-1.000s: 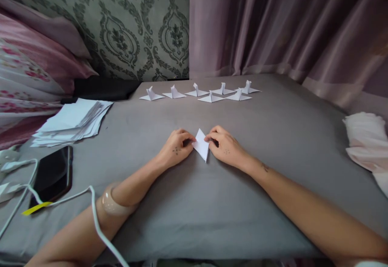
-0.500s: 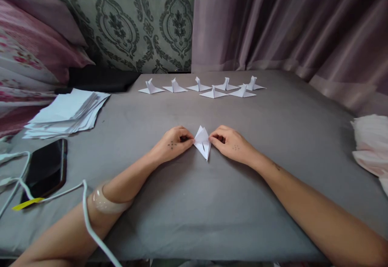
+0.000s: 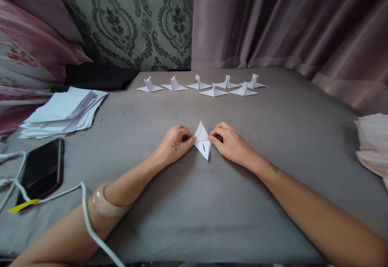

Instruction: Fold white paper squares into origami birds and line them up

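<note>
A small white folded paper (image 3: 202,132), diamond-shaped with a dark slit in its lower half, lies over the grey cloth in front of me. My left hand (image 3: 178,143) pinches its left corner between thumb and fingertips. On the opposite corner my right hand (image 3: 228,140) has the same kind of pinch. One point of the paper faces away from me and the other faces towards me. Fingertips beneath the edges are partly hidden.
Several white folded paper birds (image 3: 214,91) stand at the back of the grey-covered table (image 3: 188,202). At left lie a stack of paper sheets (image 3: 60,111) and a black phone (image 3: 42,168). A white cable (image 3: 87,214) crosses my left forearm. Pale fabric (image 3: 374,141) sits at right.
The upper part of the folded paper, which showed two tips, now shows a single wider point. Both hands keep their pinch at the side corners, and the view has shifted slightly.
</note>
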### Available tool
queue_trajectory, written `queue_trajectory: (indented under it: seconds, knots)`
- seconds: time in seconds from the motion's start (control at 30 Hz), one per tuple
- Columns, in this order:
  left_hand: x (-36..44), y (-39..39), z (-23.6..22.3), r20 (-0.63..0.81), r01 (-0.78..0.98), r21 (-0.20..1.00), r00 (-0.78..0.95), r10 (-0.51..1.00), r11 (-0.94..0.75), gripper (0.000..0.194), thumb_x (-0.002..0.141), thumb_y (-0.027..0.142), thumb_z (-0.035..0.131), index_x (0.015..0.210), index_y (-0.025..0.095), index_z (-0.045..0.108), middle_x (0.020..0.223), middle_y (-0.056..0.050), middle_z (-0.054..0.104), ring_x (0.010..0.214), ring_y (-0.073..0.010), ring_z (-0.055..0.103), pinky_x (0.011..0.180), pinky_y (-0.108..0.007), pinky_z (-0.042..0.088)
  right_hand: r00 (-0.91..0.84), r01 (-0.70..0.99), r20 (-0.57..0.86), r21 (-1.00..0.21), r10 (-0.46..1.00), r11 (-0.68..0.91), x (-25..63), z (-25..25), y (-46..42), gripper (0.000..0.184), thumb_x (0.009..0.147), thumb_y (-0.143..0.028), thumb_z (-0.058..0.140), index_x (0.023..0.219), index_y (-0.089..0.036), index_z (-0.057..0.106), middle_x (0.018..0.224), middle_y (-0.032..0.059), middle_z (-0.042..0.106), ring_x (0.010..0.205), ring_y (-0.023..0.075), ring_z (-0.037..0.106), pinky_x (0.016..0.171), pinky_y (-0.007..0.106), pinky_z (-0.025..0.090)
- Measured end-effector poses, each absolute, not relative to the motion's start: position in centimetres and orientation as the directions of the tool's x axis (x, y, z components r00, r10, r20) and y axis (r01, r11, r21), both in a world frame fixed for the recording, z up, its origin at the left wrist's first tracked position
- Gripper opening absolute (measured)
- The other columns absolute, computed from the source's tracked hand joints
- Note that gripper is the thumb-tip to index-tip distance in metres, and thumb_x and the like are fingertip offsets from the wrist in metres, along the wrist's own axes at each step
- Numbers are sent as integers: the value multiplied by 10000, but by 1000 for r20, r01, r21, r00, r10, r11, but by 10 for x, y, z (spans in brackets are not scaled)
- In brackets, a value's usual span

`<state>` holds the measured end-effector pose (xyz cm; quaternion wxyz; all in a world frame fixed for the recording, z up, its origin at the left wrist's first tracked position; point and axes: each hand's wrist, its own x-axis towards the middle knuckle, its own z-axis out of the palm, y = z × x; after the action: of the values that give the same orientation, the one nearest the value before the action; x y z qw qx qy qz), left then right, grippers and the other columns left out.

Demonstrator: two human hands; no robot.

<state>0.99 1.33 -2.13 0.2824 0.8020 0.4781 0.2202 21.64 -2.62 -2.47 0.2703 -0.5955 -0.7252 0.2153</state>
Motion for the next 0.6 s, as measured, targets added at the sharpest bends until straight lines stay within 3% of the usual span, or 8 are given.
queue_trajectory:
  seconds: [0.47, 0.6]
  knots:
    - [14, 12, -24, 95, 673, 632, 426, 900, -385, 175, 811, 319, 609, 716, 178, 645, 859, -58, 614, 783, -185, 558, 745, -332, 459, -116, 802, 135, -571, 984, 173, 211, -26, -26, 133, 881, -239, 518, 753, -201, 527, 949, 40, 562, 744, 136, 562, 717, 291, 440]
    - [11, 13, -27, 119, 690, 593, 434, 893, -415, 134, 827, 319, 612, 800, 188, 616, 859, -45, 599, 785, -183, 556, 714, -319, 461, -121, 796, 146, -577, 982, 184, 211, -24, -28, 28, 873, -215, 528, 849, -209, 541, 964, 40, 571, 750, 140, 559, 702, 282, 433]
